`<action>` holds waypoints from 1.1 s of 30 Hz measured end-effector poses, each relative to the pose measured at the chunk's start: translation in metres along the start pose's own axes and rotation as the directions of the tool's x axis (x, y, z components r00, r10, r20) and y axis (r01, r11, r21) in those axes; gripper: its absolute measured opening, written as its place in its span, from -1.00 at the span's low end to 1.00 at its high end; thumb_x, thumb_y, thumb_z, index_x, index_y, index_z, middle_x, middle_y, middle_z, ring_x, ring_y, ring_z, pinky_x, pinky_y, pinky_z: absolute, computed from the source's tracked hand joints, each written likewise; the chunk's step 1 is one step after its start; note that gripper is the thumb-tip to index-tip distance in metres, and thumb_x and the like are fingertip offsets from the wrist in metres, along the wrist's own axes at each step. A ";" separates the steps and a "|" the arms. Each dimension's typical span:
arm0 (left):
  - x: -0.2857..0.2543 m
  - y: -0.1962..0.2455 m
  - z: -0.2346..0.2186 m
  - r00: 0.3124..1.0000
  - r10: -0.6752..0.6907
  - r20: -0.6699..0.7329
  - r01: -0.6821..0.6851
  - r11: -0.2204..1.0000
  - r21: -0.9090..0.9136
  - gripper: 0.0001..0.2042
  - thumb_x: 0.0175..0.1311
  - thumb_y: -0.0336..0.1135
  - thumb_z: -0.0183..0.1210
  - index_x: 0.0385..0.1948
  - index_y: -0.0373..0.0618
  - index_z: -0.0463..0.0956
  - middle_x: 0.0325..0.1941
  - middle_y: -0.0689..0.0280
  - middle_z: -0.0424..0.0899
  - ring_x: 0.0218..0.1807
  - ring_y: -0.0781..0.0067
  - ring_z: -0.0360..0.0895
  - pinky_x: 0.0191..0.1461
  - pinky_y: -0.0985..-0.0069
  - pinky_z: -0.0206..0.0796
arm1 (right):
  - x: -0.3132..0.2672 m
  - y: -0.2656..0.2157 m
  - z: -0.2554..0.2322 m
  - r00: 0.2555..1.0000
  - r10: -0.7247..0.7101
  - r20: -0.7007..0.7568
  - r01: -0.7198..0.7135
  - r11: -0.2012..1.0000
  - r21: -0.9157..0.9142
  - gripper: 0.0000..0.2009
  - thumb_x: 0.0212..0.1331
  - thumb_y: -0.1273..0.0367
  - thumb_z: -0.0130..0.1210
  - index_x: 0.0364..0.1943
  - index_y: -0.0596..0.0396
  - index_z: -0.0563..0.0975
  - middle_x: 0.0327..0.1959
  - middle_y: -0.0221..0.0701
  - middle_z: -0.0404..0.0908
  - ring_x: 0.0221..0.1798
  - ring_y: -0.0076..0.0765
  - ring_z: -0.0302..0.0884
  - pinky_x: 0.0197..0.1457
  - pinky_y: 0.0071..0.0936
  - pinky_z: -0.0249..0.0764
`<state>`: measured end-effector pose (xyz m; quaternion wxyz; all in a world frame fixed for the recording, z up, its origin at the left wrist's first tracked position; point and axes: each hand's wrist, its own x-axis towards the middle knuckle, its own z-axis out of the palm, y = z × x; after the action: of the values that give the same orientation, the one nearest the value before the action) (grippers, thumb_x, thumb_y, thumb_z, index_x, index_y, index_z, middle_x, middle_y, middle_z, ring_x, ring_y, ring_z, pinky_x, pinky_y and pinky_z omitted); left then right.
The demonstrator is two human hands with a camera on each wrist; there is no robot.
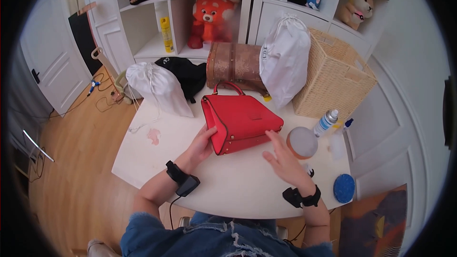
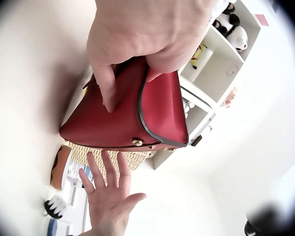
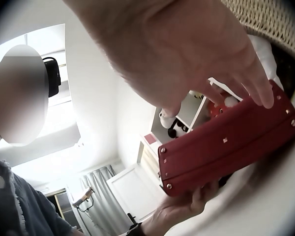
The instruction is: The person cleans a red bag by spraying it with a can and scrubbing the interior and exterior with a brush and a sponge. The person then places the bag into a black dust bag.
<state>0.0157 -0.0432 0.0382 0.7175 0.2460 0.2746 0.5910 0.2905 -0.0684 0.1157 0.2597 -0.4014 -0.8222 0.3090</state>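
Observation:
A red handbag (image 1: 245, 116) is tilted on the white table, its handle toward the back and its studded base (image 3: 226, 142) facing the person. The left hand (image 1: 200, 146) grips the bag's left end; in the left wrist view its fingers (image 2: 107, 91) lie on the red side, the thumb at the end panel. At the bag's right end the right hand (image 1: 288, 164) is held with fingers extended, its fingertips at or close to the lower right corner. Whether they touch the bag cannot be told. The right wrist view shows this hand (image 3: 187, 54) over the base's far end.
Behind the bag are a white drawstring bag (image 1: 157, 85), a black cloth (image 1: 183, 74), a brown patterned bag (image 1: 233, 66), another white bag (image 1: 285, 59) and a wicker basket (image 1: 333, 81). To the right stand a round grey-topped container (image 1: 302, 143), a spray can (image 1: 326, 123) and a blue disc (image 1: 344, 188).

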 end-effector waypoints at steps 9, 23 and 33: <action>-0.026 0.010 0.053 0.933 0.262 0.245 -0.358 0.642 0.678 -0.44 0.38 -0.41 0.00 0.39 -0.12 0.00 0.28 0.22 0.34 0.23 0.46 0.39 0.13 0.50 0.40 | 0.004 0.024 0.033 1.000 -0.014 0.013 0.005 0.852 0.524 -0.03 0.25 0.06 0.10 0.42 0.24 -0.35 0.47 0.10 -0.23 0.50 0.11 -0.08 0.44 -0.17 0.09; -0.055 -0.029 0.095 0.887 0.211 0.411 -0.456 0.259 0.851 -0.29 0.19 -0.51 0.14 0.40 -0.09 0.01 0.46 0.10 0.10 0.24 0.01 0.40 0.12 0.35 0.46 | -0.016 0.019 0.020 0.990 0.062 -0.128 -0.047 0.992 0.118 -0.14 0.08 0.29 0.25 0.39 0.22 -0.03 0.33 0.08 0.18 0.35 0.16 0.22 0.31 -0.22 0.28; -0.033 -0.005 0.094 0.728 0.148 0.669 -0.532 -0.494 0.688 -0.37 -0.02 -0.43 0.27 0.21 -0.11 0.33 0.26 0.19 0.41 0.12 0.14 0.49 -0.02 0.45 0.50 | -0.017 0.034 0.010 0.991 0.033 -0.126 -0.024 0.997 0.078 -0.49 0.26 0.35 0.05 0.23 0.27 0.20 0.02 0.08 0.46 0.05 0.27 0.44 0.06 -0.14 0.40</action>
<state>0.0787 -0.0789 0.1061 -0.0166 0.8550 0.4288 0.2913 0.3100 -0.0691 0.0814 0.3223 -0.4217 -0.7857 0.3179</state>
